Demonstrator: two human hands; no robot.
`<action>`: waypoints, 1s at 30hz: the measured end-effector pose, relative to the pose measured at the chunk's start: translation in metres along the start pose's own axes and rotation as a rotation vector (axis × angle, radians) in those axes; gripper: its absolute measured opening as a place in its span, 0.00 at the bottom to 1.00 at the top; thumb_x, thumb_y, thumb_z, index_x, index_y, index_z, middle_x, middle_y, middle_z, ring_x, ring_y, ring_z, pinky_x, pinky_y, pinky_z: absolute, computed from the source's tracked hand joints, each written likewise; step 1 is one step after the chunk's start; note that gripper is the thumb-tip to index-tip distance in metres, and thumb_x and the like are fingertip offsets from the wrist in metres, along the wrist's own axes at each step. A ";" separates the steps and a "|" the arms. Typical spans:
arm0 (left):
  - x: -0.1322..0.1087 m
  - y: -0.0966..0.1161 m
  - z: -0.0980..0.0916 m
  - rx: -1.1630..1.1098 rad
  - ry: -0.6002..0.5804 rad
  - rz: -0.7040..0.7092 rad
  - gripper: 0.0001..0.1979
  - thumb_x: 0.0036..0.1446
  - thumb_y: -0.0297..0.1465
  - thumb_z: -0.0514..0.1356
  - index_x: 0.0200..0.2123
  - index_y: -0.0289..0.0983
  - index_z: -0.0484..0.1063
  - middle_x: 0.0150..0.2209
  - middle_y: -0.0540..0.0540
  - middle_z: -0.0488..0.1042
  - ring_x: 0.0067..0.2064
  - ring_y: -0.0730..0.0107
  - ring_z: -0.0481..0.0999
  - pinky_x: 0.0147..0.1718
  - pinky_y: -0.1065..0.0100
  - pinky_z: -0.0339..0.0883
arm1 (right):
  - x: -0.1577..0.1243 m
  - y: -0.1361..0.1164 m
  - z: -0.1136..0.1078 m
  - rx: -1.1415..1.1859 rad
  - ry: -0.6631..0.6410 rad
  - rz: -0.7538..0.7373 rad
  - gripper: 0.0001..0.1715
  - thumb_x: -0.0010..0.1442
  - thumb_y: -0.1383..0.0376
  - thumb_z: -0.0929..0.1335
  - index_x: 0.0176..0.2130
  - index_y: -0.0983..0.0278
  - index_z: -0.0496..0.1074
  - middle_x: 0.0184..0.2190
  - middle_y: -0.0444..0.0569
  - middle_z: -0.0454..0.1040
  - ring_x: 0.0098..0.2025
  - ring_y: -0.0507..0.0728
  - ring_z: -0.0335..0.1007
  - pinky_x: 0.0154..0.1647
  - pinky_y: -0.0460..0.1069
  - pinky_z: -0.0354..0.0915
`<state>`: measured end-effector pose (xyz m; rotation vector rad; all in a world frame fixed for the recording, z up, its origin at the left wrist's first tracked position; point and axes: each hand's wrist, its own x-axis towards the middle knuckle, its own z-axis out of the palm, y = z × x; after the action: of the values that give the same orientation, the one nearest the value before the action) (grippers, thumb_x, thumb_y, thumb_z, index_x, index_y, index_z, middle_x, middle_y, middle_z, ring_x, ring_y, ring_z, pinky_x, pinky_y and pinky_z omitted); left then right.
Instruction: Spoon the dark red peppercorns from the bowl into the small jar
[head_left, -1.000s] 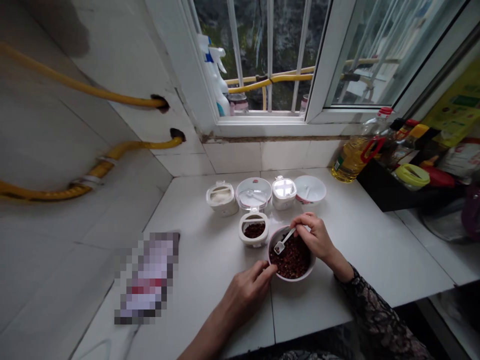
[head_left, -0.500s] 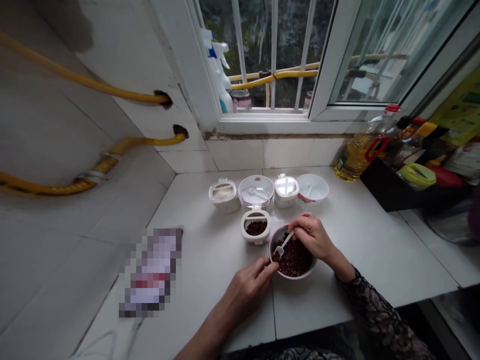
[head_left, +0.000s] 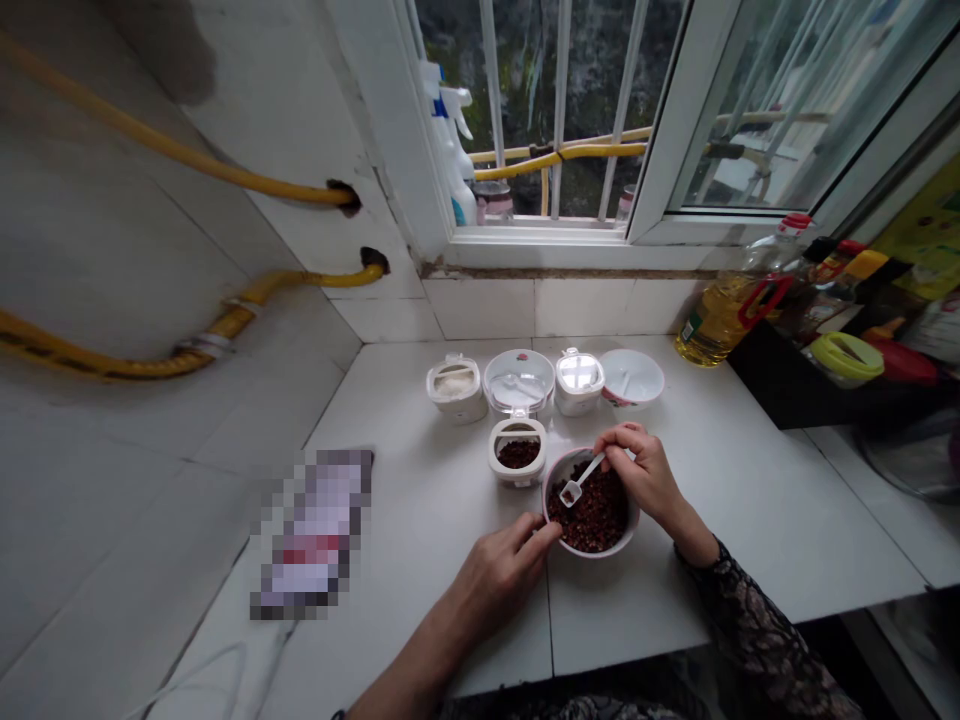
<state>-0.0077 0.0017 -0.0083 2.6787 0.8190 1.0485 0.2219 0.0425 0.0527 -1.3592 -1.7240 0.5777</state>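
Note:
My right hand pinches the handle of a small white spoon over a bowl with a pinkish rim. A few dark bits lie in the spoon's scoop. Dark reddish-brown dried pieces, perhaps peppercorns, fill much of the bowl. At the bowl's left side, the fingers of my left hand grip its rim. Just behind and left of the bowl stands a white seasoning box, its clear lid raised, with similar dark pieces inside.
Along the back stand a seasoning box of pale powder, a flowered bowl, another lidded box and a white bowl. An oil bottle and several condiments are at right. A blurred-out object lies left.
My right hand has lifted the spoon slightly, and its scoop now shows upward with bits in it. My left hand stays on the bowl. The whole view has shifted slightly.

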 end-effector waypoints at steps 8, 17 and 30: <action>0.000 0.001 -0.001 -0.005 -0.011 -0.009 0.12 0.66 0.23 0.47 0.49 0.36 0.66 0.37 0.44 0.73 0.32 0.72 0.76 0.28 0.75 0.72 | 0.001 0.000 -0.001 0.133 0.003 0.125 0.11 0.53 0.69 0.62 0.25 0.61 0.72 0.17 0.41 0.71 0.25 0.54 0.68 0.36 0.50 0.64; -0.002 0.000 0.002 -0.011 -0.014 -0.008 0.13 0.65 0.22 0.47 0.49 0.35 0.66 0.37 0.43 0.73 0.31 0.71 0.76 0.28 0.74 0.72 | 0.006 -0.020 0.004 0.245 0.146 0.109 0.09 0.61 0.63 0.63 0.35 0.62 0.72 0.26 0.45 0.76 0.30 0.55 0.73 0.33 0.49 0.67; 0.001 0.002 0.002 0.021 -0.050 -0.022 0.15 0.63 0.21 0.48 0.51 0.36 0.64 0.38 0.44 0.73 0.34 0.72 0.77 0.30 0.74 0.73 | 0.008 -0.028 -0.004 -0.179 0.150 -0.485 0.13 0.58 0.73 0.62 0.37 0.58 0.71 0.28 0.47 0.76 0.33 0.59 0.70 0.45 0.59 0.62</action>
<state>-0.0051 0.0009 -0.0091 2.6953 0.8533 0.9688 0.2091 0.0407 0.0787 -1.0137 -1.9230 0.0494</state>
